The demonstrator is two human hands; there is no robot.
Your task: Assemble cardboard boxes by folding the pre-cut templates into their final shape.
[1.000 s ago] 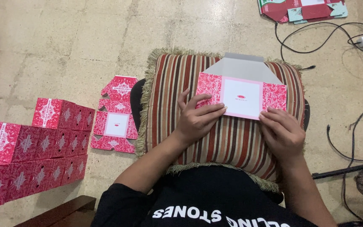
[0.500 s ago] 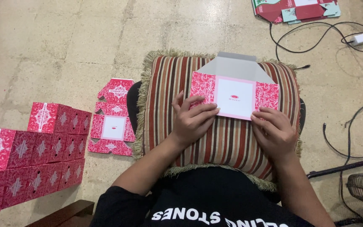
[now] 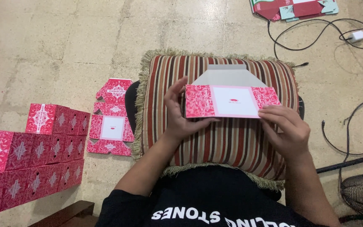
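Note:
A flat pink patterned carton blank (image 3: pixel 232 101) with a white centre panel lies on a striped cushion (image 3: pixel 219 138) on my lap, its grey flap pointing away from me. My left hand (image 3: pixel 180 112) grips the blank's left end, thumb under the lower edge and fingers raised along the side. My right hand (image 3: pixel 285 128) holds the lower right corner with its fingers curled over the edge.
A small stack of unfolded pink blanks (image 3: pixel 111 126) lies on the stone floor left of the cushion. Rows of finished pink boxes (image 3: pixel 26 151) stand at far left. Black cables (image 3: pixel 349 84) and a white charger (image 3: pixel 357 36) trail at right; more flat cartons (image 3: pixel 295 8) at top.
The blank has swung level and both hands have shifted along its lower edge. My left fingers have lifted off its face to the left end.

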